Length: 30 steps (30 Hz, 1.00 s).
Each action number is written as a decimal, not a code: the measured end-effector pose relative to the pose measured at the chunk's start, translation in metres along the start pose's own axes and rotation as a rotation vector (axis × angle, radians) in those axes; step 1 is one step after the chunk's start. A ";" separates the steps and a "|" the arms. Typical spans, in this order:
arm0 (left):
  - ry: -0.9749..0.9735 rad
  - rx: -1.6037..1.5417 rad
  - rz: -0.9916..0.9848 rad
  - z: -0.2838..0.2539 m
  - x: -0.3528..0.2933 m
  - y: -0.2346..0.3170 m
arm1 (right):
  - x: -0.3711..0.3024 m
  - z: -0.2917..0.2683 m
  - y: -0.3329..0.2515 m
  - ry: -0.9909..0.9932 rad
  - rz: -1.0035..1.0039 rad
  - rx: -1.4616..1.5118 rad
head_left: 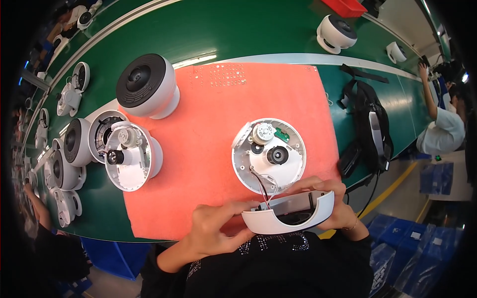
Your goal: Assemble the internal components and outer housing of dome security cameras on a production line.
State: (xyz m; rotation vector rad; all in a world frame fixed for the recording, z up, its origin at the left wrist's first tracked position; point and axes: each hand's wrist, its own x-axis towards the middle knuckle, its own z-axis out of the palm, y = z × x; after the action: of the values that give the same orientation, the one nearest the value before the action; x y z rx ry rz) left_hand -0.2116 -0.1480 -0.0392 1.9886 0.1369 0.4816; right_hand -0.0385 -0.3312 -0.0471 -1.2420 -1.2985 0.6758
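Between my left hand [214, 227] and my right hand [342, 213] is a white curved housing shell [261, 222] with a round cut-out, gripped at both ends. Thin wires [268, 191] run from it to an opened round white housing [293, 163] just beyond, on the orange mat [208, 144]. Inside that housing sit a small round motor [263, 133], a green circuit board [282, 134] and a black ringed part [277, 155]. Part of my right hand's fingers is behind the shell.
At the left stand another opened housing [126, 169] and a white ball-shaped unit with a black face [146, 84]. Small screws [228, 74] lie in rows on the mat's far part. Black straps [367, 119] lie at right. More units line the green table [238, 30]; co-workers are at both sides.
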 end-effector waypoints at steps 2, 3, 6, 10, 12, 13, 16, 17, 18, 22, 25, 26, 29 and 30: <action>0.003 0.012 0.005 -0.001 0.002 0.001 | 0.004 -0.003 -0.010 -0.040 0.035 -0.124; -0.002 0.019 0.012 -0.001 0.004 0.002 | 0.005 -0.005 -0.014 -0.072 0.075 -0.251; 0.003 -0.004 -0.050 0.000 0.009 0.007 | -0.007 -0.011 -0.022 -0.047 0.242 -0.286; -0.177 0.086 -0.057 -0.007 0.012 0.004 | 0.024 -0.040 -0.022 -0.281 0.296 -0.087; -0.234 0.069 0.023 -0.018 0.015 -0.010 | 0.033 -0.048 -0.021 -0.309 0.282 -0.112; -0.152 0.157 0.064 -0.025 0.016 -0.017 | 0.035 -0.050 -0.020 -0.334 0.264 -0.128; 0.064 0.306 0.016 -0.029 0.022 -0.019 | 0.043 -0.057 -0.020 -0.385 0.190 -0.103; 0.026 0.440 0.074 -0.028 0.030 -0.010 | 0.046 -0.059 -0.021 -0.423 0.185 -0.092; -0.010 0.573 0.132 -0.025 0.037 -0.004 | 0.047 -0.058 -0.021 -0.428 0.181 -0.090; -0.162 0.431 0.159 -0.010 0.047 -0.016 | 0.057 -0.062 -0.025 -0.310 0.337 -0.026; -0.119 0.378 0.107 -0.006 0.041 -0.024 | 0.069 -0.061 -0.021 -0.189 0.458 0.183; -0.120 0.391 0.107 -0.006 0.041 -0.023 | 0.075 -0.061 -0.020 -0.182 0.529 0.219; -0.071 0.396 0.087 -0.006 0.037 -0.017 | 0.091 -0.065 -0.014 -0.196 0.637 0.319; -0.099 0.436 0.029 -0.009 0.040 -0.011 | 0.094 -0.068 -0.012 -0.215 0.646 0.347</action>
State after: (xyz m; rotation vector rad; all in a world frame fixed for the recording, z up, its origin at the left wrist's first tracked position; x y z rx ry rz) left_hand -0.1771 -0.1232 -0.0348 2.4393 0.1607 0.3934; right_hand 0.0435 -0.2675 0.0069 -1.3190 -0.8771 1.4636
